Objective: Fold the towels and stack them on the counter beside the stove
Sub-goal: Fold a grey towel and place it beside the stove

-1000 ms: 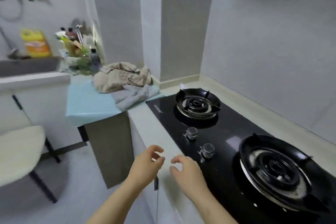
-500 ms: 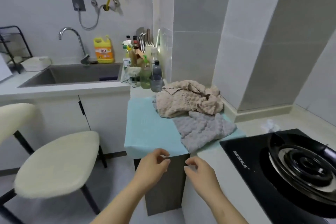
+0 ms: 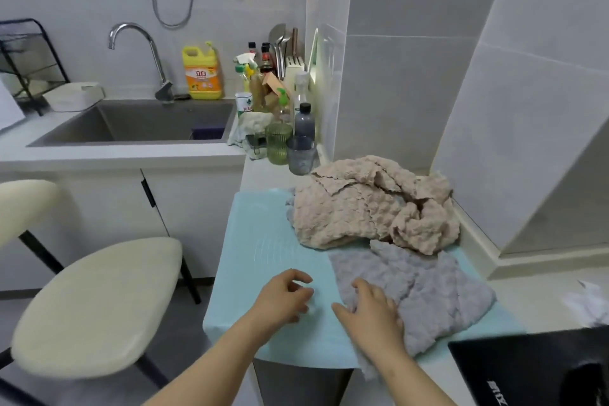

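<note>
Near edge of mat [image 3: 263, 241]: both hands, short of it half a second back, now over it. Right hand [image 3: 372, 316]: laid on gray towel's [image 3: 438, 293] near-left edge, fingers lightly bent; grip, I cannot tell. Left hand [image 3: 283, 297]: loosely curled, empty. Beige towel [image 3: 356, 214]: far right corner, crumpled. Folding, I judge, just beginning.

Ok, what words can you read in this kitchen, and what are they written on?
"立白": on the orange label of the yellow bottle.
Red writing under a green mark on the white cup: too small to read.
White print on the black stove, at the picture's bottom right: blurred and cut off, unreadable.
</note>
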Demonstrator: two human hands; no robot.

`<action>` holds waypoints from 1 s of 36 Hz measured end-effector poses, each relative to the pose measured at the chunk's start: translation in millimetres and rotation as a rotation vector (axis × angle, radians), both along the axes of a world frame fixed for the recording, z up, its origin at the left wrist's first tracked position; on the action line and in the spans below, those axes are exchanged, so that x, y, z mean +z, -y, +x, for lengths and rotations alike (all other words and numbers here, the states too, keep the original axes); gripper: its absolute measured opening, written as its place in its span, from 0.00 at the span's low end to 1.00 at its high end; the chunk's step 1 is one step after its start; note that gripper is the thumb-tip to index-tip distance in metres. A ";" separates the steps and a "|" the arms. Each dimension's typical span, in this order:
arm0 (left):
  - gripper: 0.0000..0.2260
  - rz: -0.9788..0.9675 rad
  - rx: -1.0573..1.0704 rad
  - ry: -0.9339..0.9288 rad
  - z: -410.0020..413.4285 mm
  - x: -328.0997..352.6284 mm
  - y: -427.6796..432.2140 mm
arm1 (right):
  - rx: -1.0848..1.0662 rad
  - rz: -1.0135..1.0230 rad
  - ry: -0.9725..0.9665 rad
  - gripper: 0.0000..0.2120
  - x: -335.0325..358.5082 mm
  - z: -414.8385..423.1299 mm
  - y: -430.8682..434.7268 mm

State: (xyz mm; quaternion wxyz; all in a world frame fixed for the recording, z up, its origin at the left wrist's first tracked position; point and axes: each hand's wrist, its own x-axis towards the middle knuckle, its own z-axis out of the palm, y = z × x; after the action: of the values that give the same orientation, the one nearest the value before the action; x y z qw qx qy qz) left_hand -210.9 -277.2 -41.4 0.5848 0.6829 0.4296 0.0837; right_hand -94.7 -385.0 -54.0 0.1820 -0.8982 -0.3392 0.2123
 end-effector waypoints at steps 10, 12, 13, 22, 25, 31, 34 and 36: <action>0.05 -0.383 0.197 0.091 5.5 -15.4 -29.4 | -0.029 0.145 0.077 0.05 -18.6 18.5 -16.2; 0.07 -0.411 0.194 0.091 5.9 -14.5 -31.9 | -0.042 0.229 0.020 0.06 -17.3 15.1 -24.4; 0.08 -0.426 0.203 0.091 7.1 -13.1 -32.1 | -0.040 0.275 -0.010 0.09 -16.5 11.8 -28.2; 0.15 -0.634 0.303 0.216 1.9 -2.9 -47.5 | 0.343 0.347 -0.174 0.08 -2.8 -30.6 -66.4; 0.06 -0.616 0.308 0.164 -7.0 -4.6 -52.3 | 0.470 0.366 -0.168 0.08 2.8 -32.3 -70.8; 0.06 -0.237 0.349 0.036 -20.6 -4.8 -68.5 | 0.274 0.411 -0.009 0.08 11.4 -3.6 -69.6; 0.08 -0.026 0.352 -0.024 -26.6 -5.1 -77.9 | 0.154 0.307 0.092 0.12 8.9 16.0 -64.9; 0.10 0.042 0.349 -0.042 -31.0 -6.7 -83.9 | 0.134 0.220 0.093 0.14 4.5 25.4 -63.2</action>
State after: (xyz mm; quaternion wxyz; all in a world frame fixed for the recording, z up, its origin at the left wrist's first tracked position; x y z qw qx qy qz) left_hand -241.9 -193.3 -48.1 0.5379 0.6115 0.5520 0.1787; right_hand -69.3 -321.8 -49.5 0.2491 -0.8570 -0.4276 0.1436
